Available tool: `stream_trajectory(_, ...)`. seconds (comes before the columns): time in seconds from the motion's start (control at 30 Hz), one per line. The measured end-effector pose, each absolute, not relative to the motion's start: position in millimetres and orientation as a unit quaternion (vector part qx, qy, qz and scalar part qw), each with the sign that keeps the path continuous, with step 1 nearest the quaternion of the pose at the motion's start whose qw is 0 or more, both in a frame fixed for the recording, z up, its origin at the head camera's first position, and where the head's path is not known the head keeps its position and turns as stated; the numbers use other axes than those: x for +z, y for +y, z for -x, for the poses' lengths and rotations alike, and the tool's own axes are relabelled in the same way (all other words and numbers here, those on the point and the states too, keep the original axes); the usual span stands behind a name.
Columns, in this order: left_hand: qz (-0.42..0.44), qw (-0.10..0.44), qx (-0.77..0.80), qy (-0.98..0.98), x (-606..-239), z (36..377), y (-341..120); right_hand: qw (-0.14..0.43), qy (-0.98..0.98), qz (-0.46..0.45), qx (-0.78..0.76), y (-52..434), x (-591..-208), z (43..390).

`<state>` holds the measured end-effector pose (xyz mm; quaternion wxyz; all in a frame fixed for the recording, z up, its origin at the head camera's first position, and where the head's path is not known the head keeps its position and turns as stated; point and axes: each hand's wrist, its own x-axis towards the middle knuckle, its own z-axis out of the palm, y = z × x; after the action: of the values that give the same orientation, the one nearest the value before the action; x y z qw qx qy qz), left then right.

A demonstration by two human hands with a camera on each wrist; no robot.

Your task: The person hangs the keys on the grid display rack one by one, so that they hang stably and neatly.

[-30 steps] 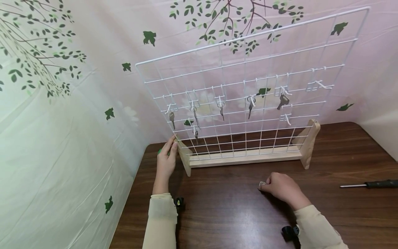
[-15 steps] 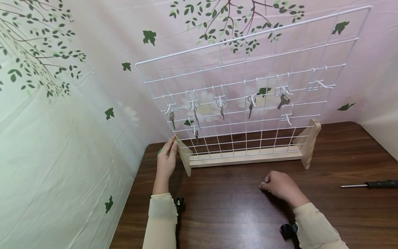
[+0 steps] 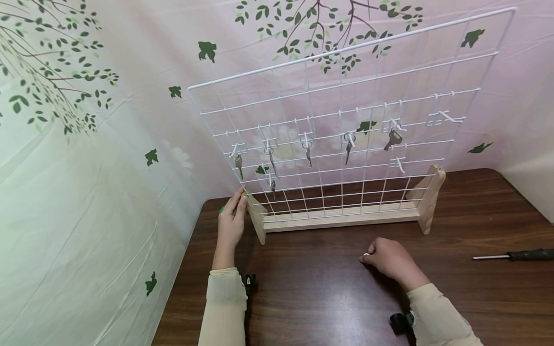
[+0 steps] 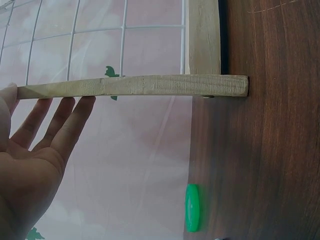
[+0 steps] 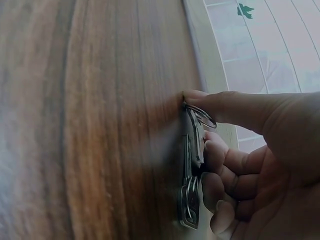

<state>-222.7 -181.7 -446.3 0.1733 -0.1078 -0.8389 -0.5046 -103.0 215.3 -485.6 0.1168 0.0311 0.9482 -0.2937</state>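
Note:
A white wire grid (image 3: 346, 96) stands upright in a wooden base (image 3: 342, 220) on a dark wood table (image 3: 311, 298). Several keys (image 3: 393, 139) hang from white hooks along its middle rows. My left hand (image 3: 237, 206) lies with straight fingers against the base's left wooden foot (image 4: 135, 86); in the left wrist view my left hand (image 4: 45, 130) is flat beside that foot. My right hand (image 3: 381, 255) rests on the table in front of the rack. Its curled fingers (image 5: 225, 160) and thumb pinch a small bunch of keys on a ring (image 5: 192, 165) against the tabletop.
A screwdriver with a black handle (image 3: 515, 255) lies at the table's right side. A small green object (image 4: 192, 207) sits at the left table edge, behind my left hand. Patterned cloth walls close in at the left and back. One hook (image 3: 446, 117) at the upper right carries nothing.
My right hand has drawn its fingers a little tighter over the keys, so less metal shows in the head view. The left hand and the rack have not moved.

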Motion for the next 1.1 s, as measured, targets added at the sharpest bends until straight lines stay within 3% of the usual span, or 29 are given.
stream_trajectory(0.43,0.108,0.173,-0.496,-0.844,-449,223,-183,0.1,0.947,-0.04,-0.303,214,-488,101)
stream_trajectory(0.67,0.116,0.178,-0.495,-0.843,-448,224,-183,0.073,0.972,-0.011,-0.222,215,-485,90)
stream_trajectory(1.1,0.112,0.177,-0.494,-0.844,-448,224,-183,0.143,0.951,-0.005,-0.274,215,-481,87)
